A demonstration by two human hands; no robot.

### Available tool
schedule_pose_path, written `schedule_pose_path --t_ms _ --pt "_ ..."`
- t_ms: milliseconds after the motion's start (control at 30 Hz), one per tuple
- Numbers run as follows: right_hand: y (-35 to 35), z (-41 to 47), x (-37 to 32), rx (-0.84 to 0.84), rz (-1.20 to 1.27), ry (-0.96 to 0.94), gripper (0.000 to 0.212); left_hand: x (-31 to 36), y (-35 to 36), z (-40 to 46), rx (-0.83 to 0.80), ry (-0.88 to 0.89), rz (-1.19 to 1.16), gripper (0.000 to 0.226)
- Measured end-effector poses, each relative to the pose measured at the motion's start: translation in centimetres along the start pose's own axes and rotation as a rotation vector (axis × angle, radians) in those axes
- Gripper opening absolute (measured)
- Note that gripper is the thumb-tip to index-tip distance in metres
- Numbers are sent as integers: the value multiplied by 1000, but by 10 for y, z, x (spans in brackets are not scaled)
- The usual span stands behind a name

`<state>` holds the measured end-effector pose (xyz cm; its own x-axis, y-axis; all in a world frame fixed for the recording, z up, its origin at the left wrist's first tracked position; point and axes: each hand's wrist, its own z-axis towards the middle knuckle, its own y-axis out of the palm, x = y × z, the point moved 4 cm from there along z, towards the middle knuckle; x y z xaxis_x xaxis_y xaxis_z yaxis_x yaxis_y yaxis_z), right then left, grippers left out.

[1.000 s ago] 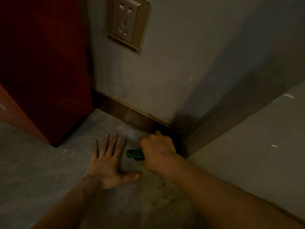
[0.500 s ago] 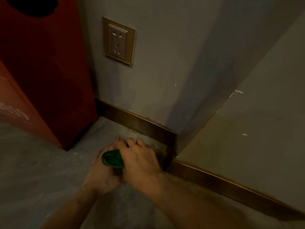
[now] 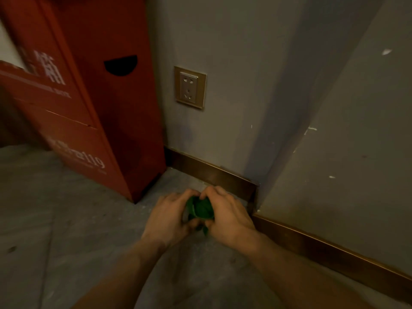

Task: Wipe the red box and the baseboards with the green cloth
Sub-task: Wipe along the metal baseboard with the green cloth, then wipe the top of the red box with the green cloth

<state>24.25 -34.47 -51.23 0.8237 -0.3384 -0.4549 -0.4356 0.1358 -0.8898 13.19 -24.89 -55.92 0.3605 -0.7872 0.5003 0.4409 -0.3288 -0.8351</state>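
Observation:
The green cloth [image 3: 200, 209] is bunched up between both hands, low over the grey floor. My left hand [image 3: 167, 216] grips its left side and my right hand [image 3: 227, 216] grips its right side. The tall red box [image 3: 107, 112] stands at the left against the wall, with white lettering and a dark half-round cut-out. A brown metal baseboard [image 3: 214, 175] runs along the wall just beyond my hands. A second baseboard [image 3: 323, 250] runs along the nearer wall on the right.
A gold-framed wall socket [image 3: 190, 86] sits on the grey wall above the far baseboard. The wall corner [image 3: 258, 192] juts out right of my hands. Grey stone floor [image 3: 55, 230] spreads to the left and below.
My left hand has lifted off the floor and joined the right hand on the cloth. The view has pulled back and up, showing more of the red box and the right baseboard.

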Motion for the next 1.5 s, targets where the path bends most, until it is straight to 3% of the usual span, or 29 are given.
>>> schedule_pose_path --t_ms 333,833,1067,1267,1500 --pt "-11 -27 -12 -27 -7 -78 46 18 -23 -19 -85 -8 206 30" --pt "-25 -40 -4 -25 -37 -175 45 56 -35 -30 -58 -52 360 41" --pt "-49 -60 -10 -169 -7 -210 47 94 -56 -47 -130 -120 375 45" --pt "-104 -95 -34 -266 17 -182 50 159 -103 -61 -218 -176 386 45" --pt "-245 -134 -99 -347 42 -176 49 262 -217 -62 -205 -330 226 39"
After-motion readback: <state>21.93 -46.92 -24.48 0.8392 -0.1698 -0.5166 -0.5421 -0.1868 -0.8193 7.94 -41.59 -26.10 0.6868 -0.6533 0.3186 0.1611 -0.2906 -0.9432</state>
